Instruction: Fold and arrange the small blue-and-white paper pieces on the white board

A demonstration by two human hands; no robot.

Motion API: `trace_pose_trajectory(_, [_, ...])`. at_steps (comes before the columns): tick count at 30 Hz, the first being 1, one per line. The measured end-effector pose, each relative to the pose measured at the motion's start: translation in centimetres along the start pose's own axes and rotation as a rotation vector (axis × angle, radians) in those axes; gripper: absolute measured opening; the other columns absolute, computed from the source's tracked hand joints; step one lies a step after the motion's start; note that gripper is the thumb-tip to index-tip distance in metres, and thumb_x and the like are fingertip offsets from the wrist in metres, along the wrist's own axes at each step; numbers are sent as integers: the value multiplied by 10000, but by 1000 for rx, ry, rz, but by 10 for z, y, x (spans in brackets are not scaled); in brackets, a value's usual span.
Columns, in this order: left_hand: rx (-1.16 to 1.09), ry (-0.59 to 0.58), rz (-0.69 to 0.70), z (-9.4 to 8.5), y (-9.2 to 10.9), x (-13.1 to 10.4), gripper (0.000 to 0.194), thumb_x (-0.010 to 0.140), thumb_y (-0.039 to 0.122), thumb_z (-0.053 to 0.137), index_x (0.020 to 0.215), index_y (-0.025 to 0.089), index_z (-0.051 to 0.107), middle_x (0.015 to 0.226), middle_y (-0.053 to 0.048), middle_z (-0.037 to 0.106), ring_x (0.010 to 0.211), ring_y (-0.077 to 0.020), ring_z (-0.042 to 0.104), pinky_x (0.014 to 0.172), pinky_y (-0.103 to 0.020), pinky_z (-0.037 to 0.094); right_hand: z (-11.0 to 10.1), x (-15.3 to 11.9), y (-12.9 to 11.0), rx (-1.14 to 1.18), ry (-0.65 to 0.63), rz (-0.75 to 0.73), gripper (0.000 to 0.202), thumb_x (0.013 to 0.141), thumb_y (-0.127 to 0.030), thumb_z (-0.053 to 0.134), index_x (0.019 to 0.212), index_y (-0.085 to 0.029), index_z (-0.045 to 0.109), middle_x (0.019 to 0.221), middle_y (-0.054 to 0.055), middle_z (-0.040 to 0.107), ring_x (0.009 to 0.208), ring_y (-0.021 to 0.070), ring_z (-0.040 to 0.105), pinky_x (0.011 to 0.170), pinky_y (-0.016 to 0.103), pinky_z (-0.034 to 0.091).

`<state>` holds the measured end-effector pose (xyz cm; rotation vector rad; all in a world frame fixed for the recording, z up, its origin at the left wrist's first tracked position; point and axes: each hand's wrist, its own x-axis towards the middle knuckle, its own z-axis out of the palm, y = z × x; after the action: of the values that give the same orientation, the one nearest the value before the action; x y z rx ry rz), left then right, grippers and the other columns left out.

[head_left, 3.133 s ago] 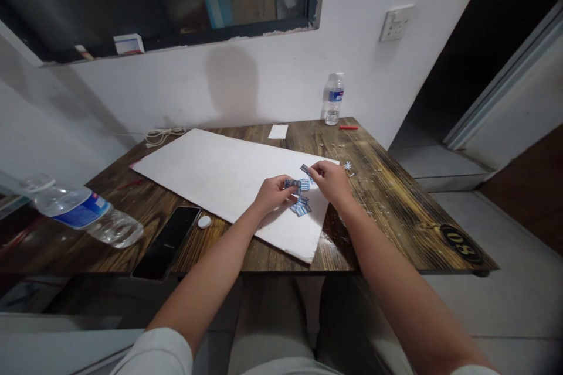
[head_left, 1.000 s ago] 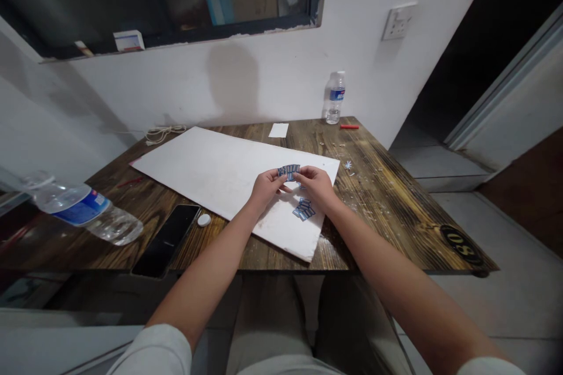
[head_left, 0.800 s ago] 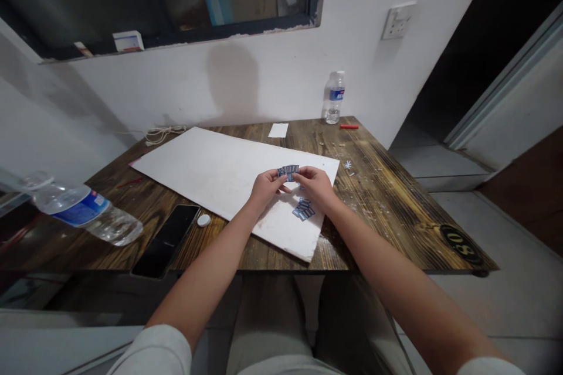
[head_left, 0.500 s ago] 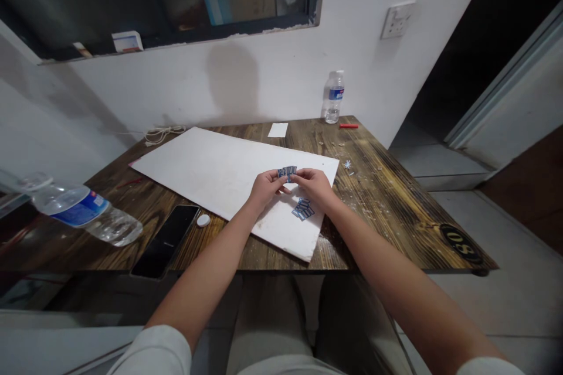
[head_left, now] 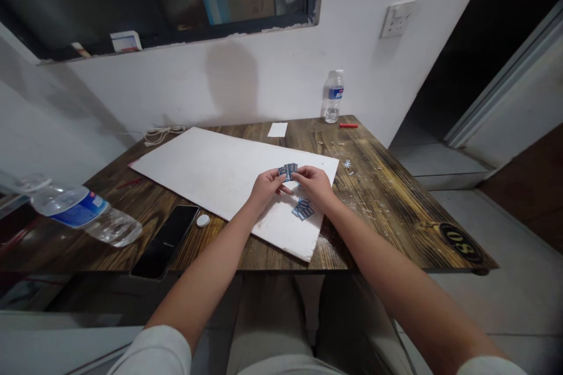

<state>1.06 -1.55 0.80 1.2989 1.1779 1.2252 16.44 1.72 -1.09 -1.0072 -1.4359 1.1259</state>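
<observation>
Between both hands, above the white board [head_left: 229, 161], is a small fanned bunch of blue-and-grey pieces [head_left: 288, 171]. My left hand [head_left: 265, 185] pinches its left side between thumb and fingers. My right hand [head_left: 314, 183] grips its right side, the thumb over the front. Below the hands, several similar blue-edged pieces [head_left: 302, 209] lie in a loose cluster on the board near its right end. What is printed on the pieces is too small to read.
A phone [head_left: 165, 241], a white cap [head_left: 203, 220] and a large bottle [head_left: 83, 211] lie at the left. Behind are a white paper [head_left: 277, 129], a coiled cable [head_left: 162, 135], a small bottle [head_left: 333, 96] and a red object [head_left: 348, 125]. Small scraps [head_left: 347, 163] dot the right side.
The bunch shows more spread and higher between my fingers. A blue bit now shows just below my right fingers. Both hands stay nearly in place.
</observation>
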Motion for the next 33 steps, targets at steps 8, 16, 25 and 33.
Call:
trace_pose_trajectory(8, [6,76,-3,1,2,-1,359,720,402,729,937,119,694,768,-67,723,558,-144,679,459,-191,389,-2,1,-1,40,21,12,333,634,-502,687,699,-179,645,625,6,602,562,132,465,538,272,349])
trace_pose_trajectory(16, [48,118,-21,-1,0,1,319,710,373,748,901,122,701,699,-57,711,522,-132,655,465,-201,398,0,-1,0,38,-26,27,309,646,-483,700,718,-186,653,613,-12,574,552,124,447,530,266,345])
trace_pose_trajectory(25, [70,120,-29,-1,1,0,320,692,383,760,871,124,703,865,-103,748,509,-111,635,451,-204,380,2,-1,-2,35,-53,-14,253,671,-443,651,720,-195,645,682,6,643,581,132,485,584,275,383])
trace_pose_trajectory(33, [97,130,-35,-2,3,-1,269,701,359,748,834,130,700,816,-95,746,505,-117,633,475,-220,394,4,-2,0,46,-44,-31,253,687,-444,638,728,-195,623,664,4,628,586,136,484,582,272,370])
